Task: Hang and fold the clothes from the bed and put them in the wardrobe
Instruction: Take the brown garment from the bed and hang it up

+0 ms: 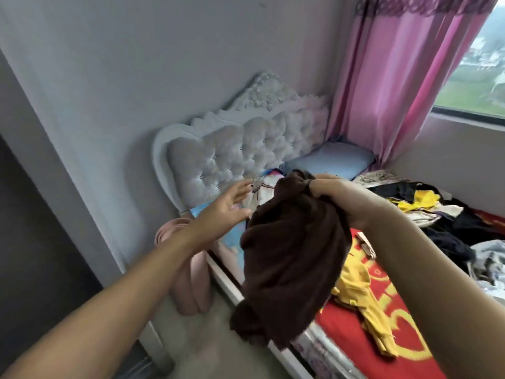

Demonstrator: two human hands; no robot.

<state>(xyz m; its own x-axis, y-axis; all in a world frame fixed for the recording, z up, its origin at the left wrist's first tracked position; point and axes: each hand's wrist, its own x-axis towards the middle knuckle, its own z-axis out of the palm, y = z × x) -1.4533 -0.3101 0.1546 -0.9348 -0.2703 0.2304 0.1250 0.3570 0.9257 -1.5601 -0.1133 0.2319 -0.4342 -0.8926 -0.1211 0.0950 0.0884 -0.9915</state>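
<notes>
My right hand [332, 191] grips the top of a dark brown garment [289, 255], which hangs bunched in the air over the near edge of the bed [355, 332]. To the left of it, my left hand [228, 205] is spread with straight fingers, close beside the cloth and holding nothing. On the red and yellow bedspread lie a yellow garment [363, 299] and, further right, a heap of black, yellow and pale clothes [437, 214]. The wardrobe is not in view.
A tufted grey headboard [240, 149] stands against the wall, with a blue pillow [330, 160] at its foot. A pink rolled mat [188, 274] leans between bed and wall. Pink curtains [396, 77] hang by the window at the right.
</notes>
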